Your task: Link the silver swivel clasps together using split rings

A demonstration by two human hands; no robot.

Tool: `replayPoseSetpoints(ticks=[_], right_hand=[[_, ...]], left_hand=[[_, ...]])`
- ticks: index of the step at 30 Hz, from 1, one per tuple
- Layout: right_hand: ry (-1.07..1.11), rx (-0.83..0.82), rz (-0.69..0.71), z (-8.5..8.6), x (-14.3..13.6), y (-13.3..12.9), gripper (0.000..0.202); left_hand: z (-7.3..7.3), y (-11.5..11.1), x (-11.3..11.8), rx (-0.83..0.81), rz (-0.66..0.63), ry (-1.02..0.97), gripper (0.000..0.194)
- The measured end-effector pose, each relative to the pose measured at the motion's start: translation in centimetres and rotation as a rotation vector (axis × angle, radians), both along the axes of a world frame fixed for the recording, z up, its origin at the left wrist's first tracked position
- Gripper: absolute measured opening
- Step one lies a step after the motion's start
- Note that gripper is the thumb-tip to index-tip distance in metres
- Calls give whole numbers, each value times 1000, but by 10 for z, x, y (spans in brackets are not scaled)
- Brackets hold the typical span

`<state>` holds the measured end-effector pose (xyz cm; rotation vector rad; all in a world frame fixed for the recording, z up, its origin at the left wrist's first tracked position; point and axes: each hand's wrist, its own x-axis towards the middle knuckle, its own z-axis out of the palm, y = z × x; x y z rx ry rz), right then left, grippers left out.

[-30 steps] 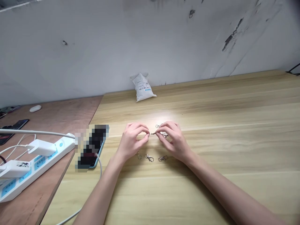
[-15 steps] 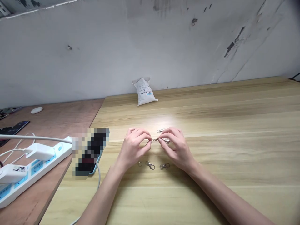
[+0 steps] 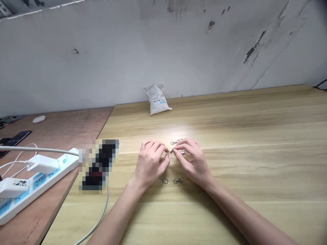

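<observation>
The head camera view shows two bare hands close together over a pale wooden table point(image 3: 242, 163), with a small metal piece point(image 3: 171, 151) between their fingertips. The left hand point(image 3: 150, 163) has just moved in towards the right hand point(image 3: 194, 165), narrowing the gap, so both now meet at this piece. The right thumb and forefinger pinch it; the left fingertips are curled together at its other end, but whether they grip it I cannot tell. Taking the piece as the clock's centre, one metal clasp point(image 3: 176, 142) lies at one o'clock, more metal clasps point(image 3: 183, 152) at three, partly behind the right fingers, another clasp point(image 3: 178, 180) at five, and a half-covered clasp point(image 3: 164, 180) between six and seven. A loose ring near there is now out of sight, probably behind the left hand. A white packet point(image 3: 158, 103) sits farther off, past eleven.
</observation>
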<state>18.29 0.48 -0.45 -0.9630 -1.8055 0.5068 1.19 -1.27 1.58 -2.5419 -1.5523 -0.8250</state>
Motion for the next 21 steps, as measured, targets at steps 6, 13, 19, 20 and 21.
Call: replayPoseSetpoints(ticks=[6, 13, 19, 20, 21], right_hand=[[78, -79, 8, 2, 1, 1, 9], [113, -73, -1, 2, 3, 2, 10], [137, -95, -7, -1, 6, 7, 10], [136, -98, -4, -1, 6, 7, 11], [132, -100, 0, 0, 5, 6, 11]], left_hand=[[-3, 2, -2, -168, -37, -195, 11], [2, 6, -8, -175, -60, -276, 8], [1, 6, -9, -121, -64, -270, 8], [1, 6, -9, -118, -64, -265, 8], [1, 6, -9, -115, -64, -262, 8]])
